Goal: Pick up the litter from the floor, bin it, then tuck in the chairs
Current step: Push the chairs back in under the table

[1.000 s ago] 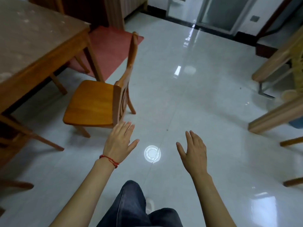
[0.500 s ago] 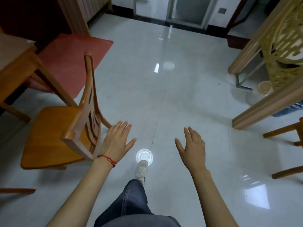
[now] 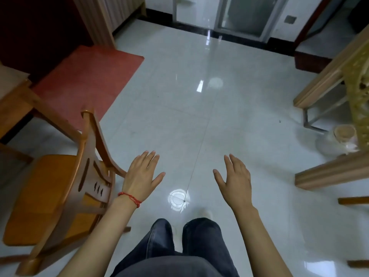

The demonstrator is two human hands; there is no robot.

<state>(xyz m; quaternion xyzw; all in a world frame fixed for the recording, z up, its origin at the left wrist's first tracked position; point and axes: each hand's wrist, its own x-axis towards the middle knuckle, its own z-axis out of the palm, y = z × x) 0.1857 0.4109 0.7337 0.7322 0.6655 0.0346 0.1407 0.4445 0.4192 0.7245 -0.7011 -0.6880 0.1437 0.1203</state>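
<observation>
An orange wooden chair [image 3: 50, 196] stands at the lower left, pulled out from the wooden table [image 3: 14, 96], its backrest toward me. My left hand [image 3: 142, 174], with a red string at the wrist, hovers flat with fingers spread just right of the chair's backrest, not touching it. My right hand [image 3: 234, 180] is held out palm down over the glossy white floor [image 3: 199, 120], holding nothing. A tiny dark speck [image 3: 280, 121] lies on the floor at the right; I cannot tell what it is. No bin is in view.
A red mat [image 3: 85, 80] lies beyond the chair. Pale wooden furniture [image 3: 329, 168] and a yellow lattice panel [image 3: 359, 92] stand at the right, with a jar-like container [image 3: 344, 134] under them. Other chair legs [image 3: 353, 200] poke in at right. A glass door [image 3: 243, 15] is ahead.
My view has swung right and forward: the chair and table slid to the lower left, the right-hand furniture came closer. Both hands stayed open and spread in front of me.
</observation>
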